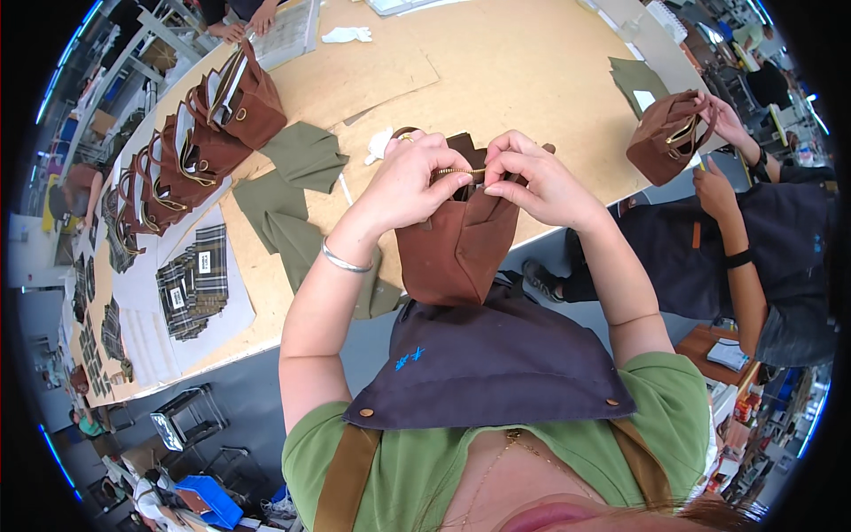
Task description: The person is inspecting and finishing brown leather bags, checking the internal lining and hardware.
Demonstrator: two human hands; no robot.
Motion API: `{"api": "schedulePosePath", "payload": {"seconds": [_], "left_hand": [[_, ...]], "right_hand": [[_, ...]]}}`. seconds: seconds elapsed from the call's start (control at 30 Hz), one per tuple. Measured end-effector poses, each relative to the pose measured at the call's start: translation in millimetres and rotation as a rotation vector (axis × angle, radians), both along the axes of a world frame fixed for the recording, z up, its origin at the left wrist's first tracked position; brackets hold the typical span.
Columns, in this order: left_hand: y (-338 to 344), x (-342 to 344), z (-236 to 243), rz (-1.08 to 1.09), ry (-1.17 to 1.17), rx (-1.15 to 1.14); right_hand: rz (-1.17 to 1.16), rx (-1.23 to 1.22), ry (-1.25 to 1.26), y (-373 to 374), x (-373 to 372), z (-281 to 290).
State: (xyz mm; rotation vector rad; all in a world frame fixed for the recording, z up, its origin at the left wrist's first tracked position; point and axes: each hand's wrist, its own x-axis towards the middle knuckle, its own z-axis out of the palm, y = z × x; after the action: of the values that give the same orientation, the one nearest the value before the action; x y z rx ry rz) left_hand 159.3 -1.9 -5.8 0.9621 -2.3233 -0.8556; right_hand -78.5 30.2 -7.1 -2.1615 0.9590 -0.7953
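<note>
Nearest, below the wearer's chest, is a navy apron (496,372); just beyond it, in front of the near edge of the counter (390,84), is a reddish-brown bag (452,253). Its base points near, toward the apron, and its mouth points away to the far side; the long axis seems to run near to far, though the fisheye view from above makes this hard to judge. The bag looks light and soft-sided, likely grippy rather than slippery, not fragile, and best held by the firmer rim. The left hand (421,182) and right hand (541,182) meet over the mouth, each with thumb and fingers pinched closed on a gold zipper (461,171), which lies left to right between them. Left of the bag, green cloth pieces (306,155) lie on the counter, with plaid pieces (195,282) farther left. To the right, a co-worker's hand (725,122) grips another brown bag (660,146) by its handle. Farther off, at left, brown bags (257,106) stand in a row.
</note>
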Motion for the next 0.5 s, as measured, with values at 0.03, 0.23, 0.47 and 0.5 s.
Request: {"api": "schedulePosePath", "payload": {"seconds": [0.03, 0.23, 0.47, 0.5], "left_hand": [[0.6, -0.8, 0.9, 0.001, 0.014, -0.054], [6.4, -5.0, 7.7, -0.024, 0.021, -0.183], [8.4, 0.9, 9.0, -0.040, -0.022, -0.186], [8.9, 1.1, 8.7, -0.038, -0.024, -0.184]], "right_hand": [[-0.017, 0.006, 0.004, 0.4, 1.1, 0.7], [-0.080, 0.044, 0.019, 2.6, 6.8, 3.7], [-0.109, 0.004, 0.012, 1.8, 11.6, 0.0], [-0.111, 0.000, 0.014, 2.0, 12.2, -0.5]]}}
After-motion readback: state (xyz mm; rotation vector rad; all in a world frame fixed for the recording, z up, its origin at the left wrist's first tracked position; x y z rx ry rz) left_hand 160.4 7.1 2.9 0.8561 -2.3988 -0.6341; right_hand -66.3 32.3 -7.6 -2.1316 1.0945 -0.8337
